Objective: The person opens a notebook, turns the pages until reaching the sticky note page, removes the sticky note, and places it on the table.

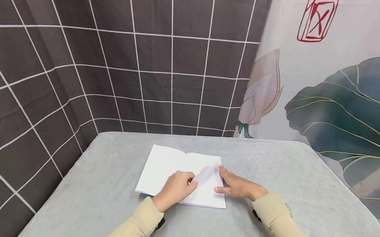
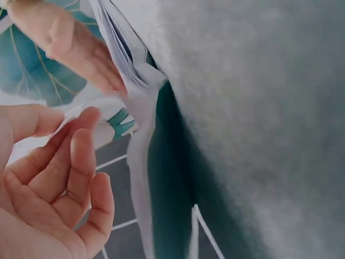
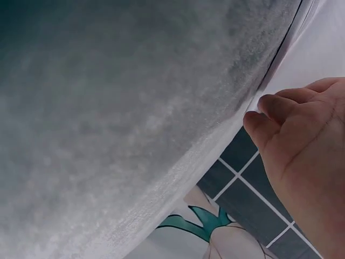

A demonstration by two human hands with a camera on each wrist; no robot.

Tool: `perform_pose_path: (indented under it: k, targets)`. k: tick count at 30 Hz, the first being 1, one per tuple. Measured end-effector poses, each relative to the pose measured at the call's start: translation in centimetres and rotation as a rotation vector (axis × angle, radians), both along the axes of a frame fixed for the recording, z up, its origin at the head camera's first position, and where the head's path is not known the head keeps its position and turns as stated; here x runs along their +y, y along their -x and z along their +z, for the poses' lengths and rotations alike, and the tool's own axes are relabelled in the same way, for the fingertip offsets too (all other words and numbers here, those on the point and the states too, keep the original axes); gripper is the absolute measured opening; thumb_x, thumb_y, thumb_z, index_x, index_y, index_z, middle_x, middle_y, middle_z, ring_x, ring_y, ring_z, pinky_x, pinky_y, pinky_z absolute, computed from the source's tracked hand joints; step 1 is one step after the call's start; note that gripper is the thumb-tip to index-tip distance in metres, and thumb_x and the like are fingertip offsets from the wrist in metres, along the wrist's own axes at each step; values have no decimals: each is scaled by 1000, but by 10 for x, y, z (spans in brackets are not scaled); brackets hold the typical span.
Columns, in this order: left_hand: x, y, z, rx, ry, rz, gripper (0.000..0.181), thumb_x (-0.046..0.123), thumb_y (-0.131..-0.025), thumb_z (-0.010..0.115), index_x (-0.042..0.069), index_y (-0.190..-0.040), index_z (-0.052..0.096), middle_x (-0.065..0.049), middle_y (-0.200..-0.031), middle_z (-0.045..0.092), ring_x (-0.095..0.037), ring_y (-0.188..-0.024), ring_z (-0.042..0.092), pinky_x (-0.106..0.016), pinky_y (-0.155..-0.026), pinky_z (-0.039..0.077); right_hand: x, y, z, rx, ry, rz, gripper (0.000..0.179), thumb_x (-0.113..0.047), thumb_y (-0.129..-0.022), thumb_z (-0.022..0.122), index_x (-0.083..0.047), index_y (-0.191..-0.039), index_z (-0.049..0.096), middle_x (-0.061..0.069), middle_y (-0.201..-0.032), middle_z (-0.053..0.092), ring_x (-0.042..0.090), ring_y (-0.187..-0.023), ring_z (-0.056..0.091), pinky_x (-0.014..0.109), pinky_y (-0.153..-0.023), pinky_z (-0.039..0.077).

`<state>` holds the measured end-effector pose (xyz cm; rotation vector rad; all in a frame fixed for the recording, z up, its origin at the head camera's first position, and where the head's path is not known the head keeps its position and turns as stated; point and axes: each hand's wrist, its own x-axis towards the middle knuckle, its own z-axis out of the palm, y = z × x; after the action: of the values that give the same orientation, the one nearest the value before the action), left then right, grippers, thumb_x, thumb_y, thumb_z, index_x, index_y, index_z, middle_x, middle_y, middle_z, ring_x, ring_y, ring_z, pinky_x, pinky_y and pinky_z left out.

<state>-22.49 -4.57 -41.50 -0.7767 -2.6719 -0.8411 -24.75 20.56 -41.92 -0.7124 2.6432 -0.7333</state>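
Observation:
An open book point(image 1: 160, 166) with white pages lies on the table, its right-hand page faintly lined or printed. Over the middle of it, my left hand point(image 1: 176, 187) pinches a lifted page point(image 1: 206, 174) between thumb and index finger. That page curves up off the right half. At the book's right edge rests my right hand point(image 1: 239, 186), thumb and fingers spread and touching the pages. Seen from the left wrist, the left hand point(image 2: 59, 178) has its other fingers loosely bent below the pinched paper. In the right wrist view, the right hand's fingertips point(image 3: 256, 124) meet the book's edge.
A grey cloth covers the table point(image 1: 111, 175). Behind it hangs a dark curtain point(image 1: 150, 85) with a white grid, and to the right a pale curtain point(image 1: 272, 118) with lotus pictures. Beige padded sleeves point(image 1: 144, 217) cover both forearms.

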Motion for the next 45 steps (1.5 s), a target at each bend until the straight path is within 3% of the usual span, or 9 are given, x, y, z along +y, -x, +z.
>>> perform_pose_path:
  k: [6, 10, 17, 21, 23, 26, 29, 33, 45]
  targets:
    - [-14, 8, 3, -100, -210, 26, 15, 7, -79, 64, 10, -69, 52, 4, -62, 60, -3, -58, 50, -18, -55, 41, 0, -1, 1, -5, -28, 10, 98, -50, -89, 60, 11, -148, 12, 27, -157, 10, 41, -146, 12, 54, -116, 15]
    - [-24, 12, 8, -192, -309, 92, 13, 7, -77, 66, 6, -82, 54, -7, -73, 70, -8, -65, 58, -23, -61, 46, 0, -2, 1, 3, -48, 33, 98, -52, -87, 62, 8, -149, 16, 24, -158, 13, 39, -147, 14, 54, -116, 16]
    - [-43, 21, 16, -290, -403, 224, 35, 8, -75, 67, 2, -108, 55, -2, -59, 50, -13, -53, 43, -25, -52, 36, 0, -3, -1, 50, -76, 83, 103, -52, -79, 68, 7, -149, 21, 24, -158, 17, 39, -146, 17, 54, -115, 18]
    - [-53, 27, 18, -309, -451, 273, 34, 9, -77, 69, 4, -108, 57, -16, -90, 66, -27, -80, 65, -36, -68, 50, -1, -2, -2, 62, -86, 98, 105, -51, -76, 71, 7, -148, 22, 24, -157, 17, 40, -145, 18, 55, -114, 19]
    - [-58, 30, 17, -322, -480, 277, 33, 8, -78, 69, 3, -108, 57, -23, -106, 67, -33, -96, 66, -41, -78, 52, -2, -2, -3, 62, -90, 101, 105, -51, -76, 71, 7, -149, 22, 24, -157, 17, 40, -145, 18, 55, -114, 19]
    - [-65, 34, 18, -343, -516, 275, 30, 6, -79, 69, 1, -107, 58, -25, -104, 68, -30, -93, 67, -37, -78, 51, -3, -2, -3, 67, -98, 105, 105, -51, -76, 71, 7, -149, 21, 24, -157, 17, 40, -145, 18, 55, -114, 19]
    - [-71, 37, 20, -352, -535, 261, 27, 4, -81, 68, 0, -106, 59, -21, -89, 71, -17, -78, 65, -28, -71, 47, -3, -2, -4, 74, -108, 105, 105, -52, -77, 70, 6, -149, 21, 24, -157, 17, 39, -145, 19, 55, -114, 20]
    - [-78, 38, 23, -363, -548, 250, 23, 5, -82, 68, -1, -103, 61, -15, -84, 72, -9, -74, 62, -25, -73, 45, -4, -2, -4, 82, -112, 108, 105, -54, -77, 68, 6, -149, 21, 23, -157, 18, 38, -145, 19, 54, -114, 20]
    - [-97, 39, 24, -370, -450, 275, 26, 17, -89, 64, 0, -108, 68, -16, -98, 72, -25, -95, 65, -40, -91, 47, -5, -2, -4, 78, -78, 169, 102, -48, -74, 73, 3, -149, 25, 20, -157, 22, 39, -144, 21, 57, -113, 18]
